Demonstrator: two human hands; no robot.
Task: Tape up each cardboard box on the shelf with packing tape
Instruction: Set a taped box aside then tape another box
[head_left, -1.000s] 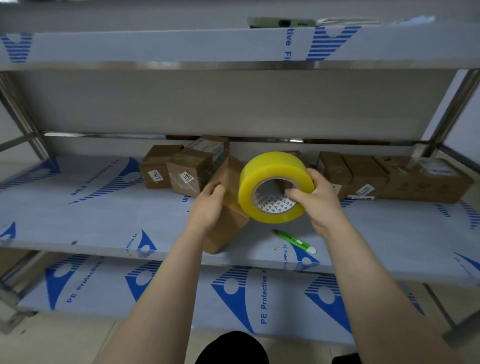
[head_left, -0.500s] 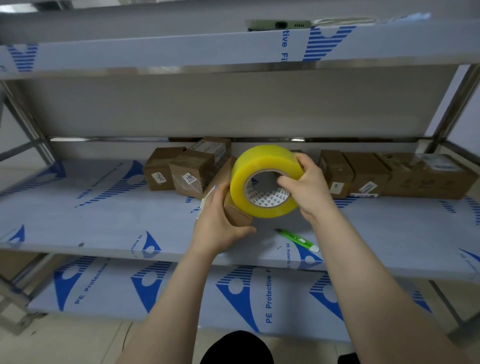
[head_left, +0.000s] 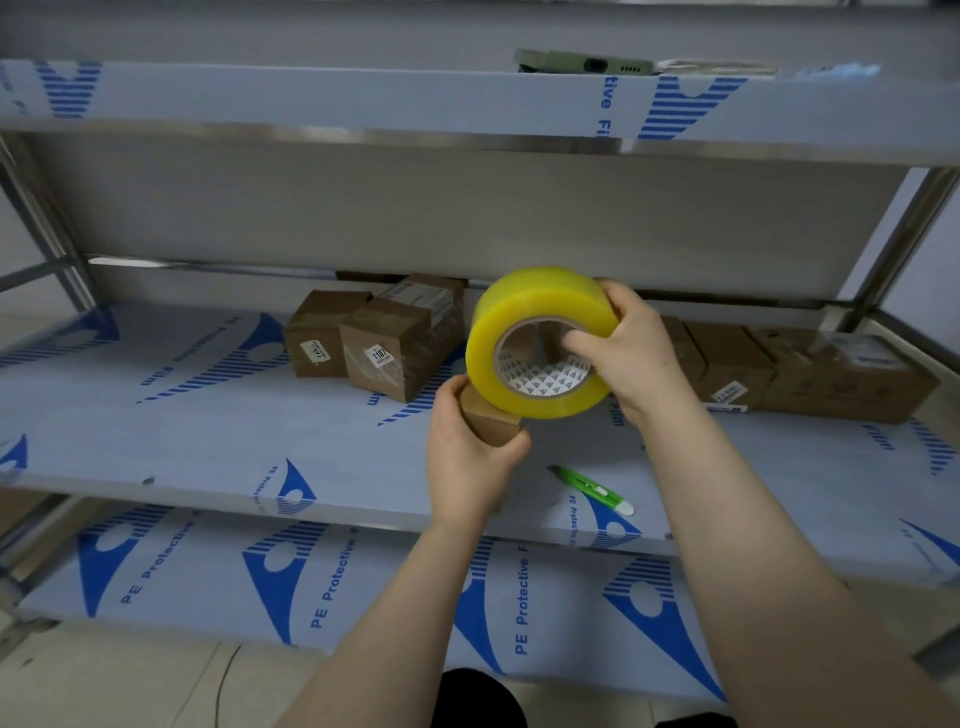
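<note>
Right: middle shelf spans the frame, with a box cluster centre-left and a box row centre-right. Tape roll is at frame centre, core facing the camera. Right hand grips it, one digit hooked in the core and the rest over the rim. Left hand sits just below-left, fingers wrapped round a small box that touches the roll's lower-left edge. The roll is up-right of the box, so the tape probably pulls down-left. Loose end not visible. Green cutter lies lower centre, below the roll.
</note>
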